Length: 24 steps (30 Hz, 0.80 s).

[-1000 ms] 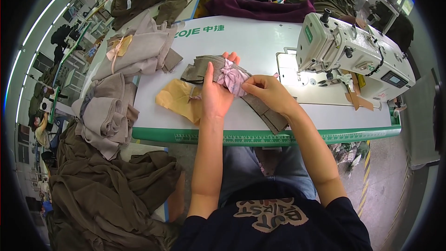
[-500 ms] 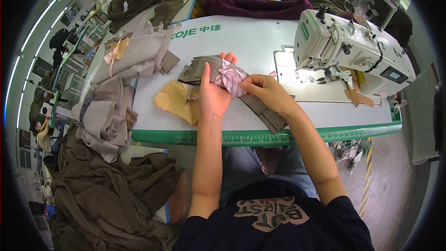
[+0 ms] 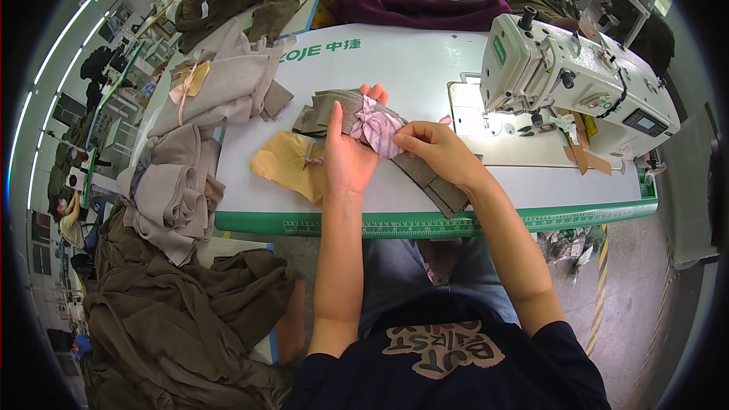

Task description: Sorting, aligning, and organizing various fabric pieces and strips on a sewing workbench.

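Observation:
A bundle of brown-grey cloth pieces (image 3: 434, 182) lies across the table, wrapped by a knotted pink striped cloth strip (image 3: 372, 126). My left hand (image 3: 351, 161) is palm up, its thumb spread away. Its fingers run stretched out beneath the bundle, and their tips show past its far side. With thumb and forefinger, my right hand (image 3: 429, 144) pinches the pink strip at its right end. Beside my left wrist lies a yellow-tan piece of paper (image 3: 288, 167), partly hidden by that arm.
A white sewing machine (image 3: 562, 80) stands at the right of the white table (image 3: 410, 53). Grey folded cloth (image 3: 228, 87) is stacked at the left, with dark brown fabric (image 3: 182, 304) heaped lower down. Purple cloth (image 3: 425, 11) lies along the far edge.

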Each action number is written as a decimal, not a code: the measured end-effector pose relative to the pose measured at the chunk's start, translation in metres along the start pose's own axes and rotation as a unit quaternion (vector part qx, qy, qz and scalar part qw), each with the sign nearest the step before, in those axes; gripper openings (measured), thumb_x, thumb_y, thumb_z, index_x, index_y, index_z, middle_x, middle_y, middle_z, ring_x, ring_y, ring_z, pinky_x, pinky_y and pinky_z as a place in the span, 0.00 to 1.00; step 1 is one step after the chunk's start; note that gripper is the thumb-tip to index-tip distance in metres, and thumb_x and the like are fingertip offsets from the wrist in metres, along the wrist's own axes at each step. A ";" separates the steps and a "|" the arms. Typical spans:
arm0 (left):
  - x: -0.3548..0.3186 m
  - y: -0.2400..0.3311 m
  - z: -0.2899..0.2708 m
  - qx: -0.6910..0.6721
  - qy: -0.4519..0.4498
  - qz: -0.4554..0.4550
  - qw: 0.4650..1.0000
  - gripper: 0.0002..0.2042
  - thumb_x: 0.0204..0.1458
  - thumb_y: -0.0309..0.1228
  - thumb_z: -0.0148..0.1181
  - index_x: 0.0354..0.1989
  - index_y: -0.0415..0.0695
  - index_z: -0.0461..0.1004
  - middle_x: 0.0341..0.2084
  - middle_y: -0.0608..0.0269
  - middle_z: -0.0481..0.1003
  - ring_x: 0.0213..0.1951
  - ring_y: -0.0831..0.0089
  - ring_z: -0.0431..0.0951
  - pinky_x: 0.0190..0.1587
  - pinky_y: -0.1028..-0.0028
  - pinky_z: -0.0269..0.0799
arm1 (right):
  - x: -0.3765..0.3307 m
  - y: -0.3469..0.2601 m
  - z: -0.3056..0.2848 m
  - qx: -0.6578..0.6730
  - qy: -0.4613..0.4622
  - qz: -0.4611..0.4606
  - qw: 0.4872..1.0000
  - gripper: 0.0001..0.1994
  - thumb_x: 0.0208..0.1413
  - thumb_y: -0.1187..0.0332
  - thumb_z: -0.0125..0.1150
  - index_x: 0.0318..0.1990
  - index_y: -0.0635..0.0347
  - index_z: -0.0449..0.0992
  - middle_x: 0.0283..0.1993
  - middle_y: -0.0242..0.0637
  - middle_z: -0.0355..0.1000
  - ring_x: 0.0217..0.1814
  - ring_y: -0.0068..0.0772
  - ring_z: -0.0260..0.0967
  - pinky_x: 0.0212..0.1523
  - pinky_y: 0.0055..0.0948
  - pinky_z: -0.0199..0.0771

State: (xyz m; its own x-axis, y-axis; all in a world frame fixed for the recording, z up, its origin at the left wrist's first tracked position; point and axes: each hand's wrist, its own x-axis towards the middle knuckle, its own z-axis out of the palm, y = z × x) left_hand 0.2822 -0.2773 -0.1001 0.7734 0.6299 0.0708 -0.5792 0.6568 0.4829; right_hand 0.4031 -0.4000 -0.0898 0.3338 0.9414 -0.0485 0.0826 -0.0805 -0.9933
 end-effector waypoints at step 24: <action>-0.002 0.000 0.009 0.012 -0.021 -0.011 1.000 0.29 0.65 0.49 0.44 0.64 0.37 0.60 0.63 0.52 0.64 0.68 0.63 0.58 0.68 0.60 0.54 | -0.007 0.003 -0.005 0.026 -0.017 0.000 1.000 0.08 0.59 0.68 0.62 0.39 0.65 0.78 0.33 0.26 0.73 0.34 0.15 0.65 0.37 0.19 0.66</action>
State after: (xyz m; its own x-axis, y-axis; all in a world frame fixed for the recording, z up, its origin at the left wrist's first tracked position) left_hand 0.2835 -0.2825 -0.0923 0.7968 0.5964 0.0966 -0.5553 0.6598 0.5063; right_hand 0.4056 -0.4084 -0.0919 0.3015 0.9521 -0.0511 0.0332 -0.0640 -0.9974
